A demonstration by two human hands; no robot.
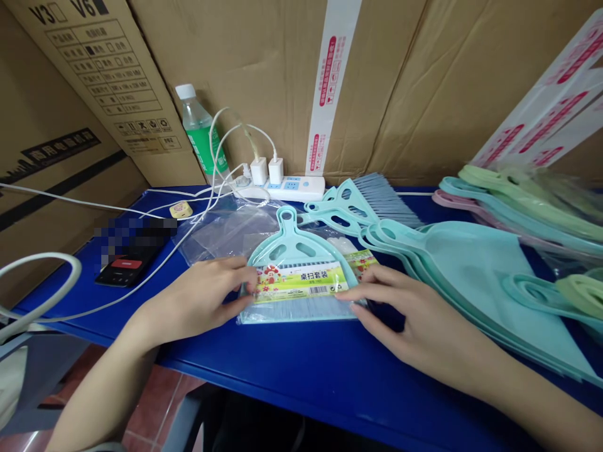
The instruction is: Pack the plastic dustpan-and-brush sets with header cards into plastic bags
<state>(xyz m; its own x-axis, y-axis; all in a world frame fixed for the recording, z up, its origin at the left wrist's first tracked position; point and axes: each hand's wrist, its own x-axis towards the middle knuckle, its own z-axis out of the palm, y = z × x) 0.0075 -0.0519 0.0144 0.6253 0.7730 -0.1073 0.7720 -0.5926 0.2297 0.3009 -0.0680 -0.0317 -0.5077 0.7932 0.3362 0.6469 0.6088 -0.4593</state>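
Observation:
A light-blue dustpan and brush set [298, 312] in a clear plastic bag lies flat in front of me, its round-holed handle pointing away. A printed label card [301, 280] shows through the bag across its middle. My left hand [202, 295] holds the left edge of this bagged set between thumb and fingers. On the other side, my right hand [409, 307] grips the right edge, with a fingertip on the label's corner. Another printed card [365, 258] partly shows behind my right fingers. Crumpled clear plastic bags [221, 229] lie behind the set.
Stacked blue dustpans [475, 270] and loose brushes [386, 198] lie right and behind on the blue table [292, 370]. Bagged green, blue and pink pans [541, 201] are far right. A power strip [301, 186], bottle [202, 138], phone [127, 267] and cables stand left, before cardboard boxes [264, 75].

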